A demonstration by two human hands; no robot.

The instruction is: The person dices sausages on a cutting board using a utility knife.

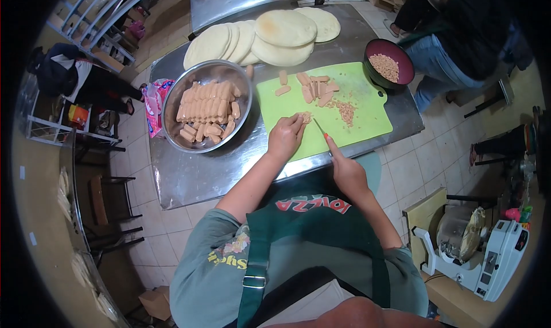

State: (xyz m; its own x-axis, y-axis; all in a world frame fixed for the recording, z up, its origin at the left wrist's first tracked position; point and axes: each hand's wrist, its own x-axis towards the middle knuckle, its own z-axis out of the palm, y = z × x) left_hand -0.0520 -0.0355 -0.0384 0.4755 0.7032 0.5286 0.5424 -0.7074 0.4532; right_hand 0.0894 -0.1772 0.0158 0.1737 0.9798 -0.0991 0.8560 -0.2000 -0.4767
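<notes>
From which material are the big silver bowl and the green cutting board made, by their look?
Big silver bowl: probably polished stainless steel, since its wall shows bright reflections.
Green cutting board: likely plastic, fairly matte, judging by its even colour and rounded corners; exact type unclear.

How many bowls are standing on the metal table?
2: a large steel bowl holding sausage pieces, left of the green cutting board, and a smaller dark red bowl holding chopped bits, by the board's far right corner. Any nested underneath would be hidden.

Steel bowl (247,113) walling the green board's left (272,101), dark bowl (370,70) at far right corner, near edge open
</notes>
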